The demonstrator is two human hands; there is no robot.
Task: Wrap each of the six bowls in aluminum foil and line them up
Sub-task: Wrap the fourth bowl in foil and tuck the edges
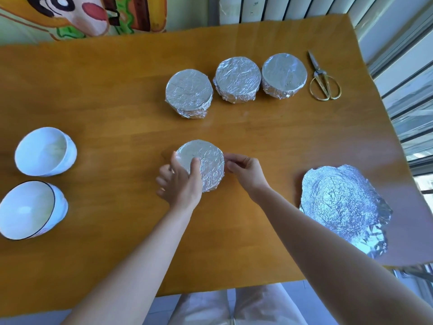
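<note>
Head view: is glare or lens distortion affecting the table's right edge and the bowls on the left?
Head view: the table edges bow from the wide-angle lens; window light washes its right edge pale purple beside the crumpled foil; the two unwrapped bowls at left look stretched and soft; the left hand on the front wrapped bowl is slightly blurred; the three back wrapped bowls are sharp.

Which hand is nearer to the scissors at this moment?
Right. The right hand pinches the right edge of the foil-wrapped bowl, on the side toward the scissors; the left hand grips the bowl's left side, farther from them.
</note>
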